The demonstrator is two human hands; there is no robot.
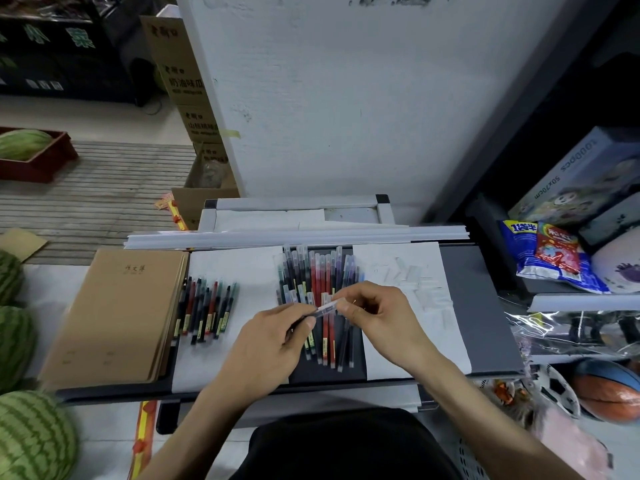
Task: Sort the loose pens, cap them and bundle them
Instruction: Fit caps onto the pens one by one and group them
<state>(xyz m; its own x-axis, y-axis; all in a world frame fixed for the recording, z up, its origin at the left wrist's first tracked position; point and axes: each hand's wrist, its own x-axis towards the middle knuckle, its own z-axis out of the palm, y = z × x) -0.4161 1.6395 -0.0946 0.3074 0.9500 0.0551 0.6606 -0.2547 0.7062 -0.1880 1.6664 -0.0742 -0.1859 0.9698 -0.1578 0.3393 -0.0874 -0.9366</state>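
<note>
Over the middle of the dark tray (pixel 485 327), my left hand (pixel 273 344) grips the barrel of a pen. My right hand (pixel 377 313) pinches a clear cap (pixel 329 307) at that pen's tip; the two hands almost meet. Beneath them lies a row of capped pens (pixel 318 271) in black, red and purple. A second group of uncapped pens (pixel 204 310) lies on white paper to the left. Several loose clear caps (pixel 422 289) are scattered on the white sheet at the right.
A stack of brown notebooks (pixel 117 317) sits at the tray's left end. White strips (pixel 298 235) lie along the back edge. Watermelons (pixel 31 438) stand at the left, snack bags (pixel 550 254) and balls (pixel 606 389) at the right.
</note>
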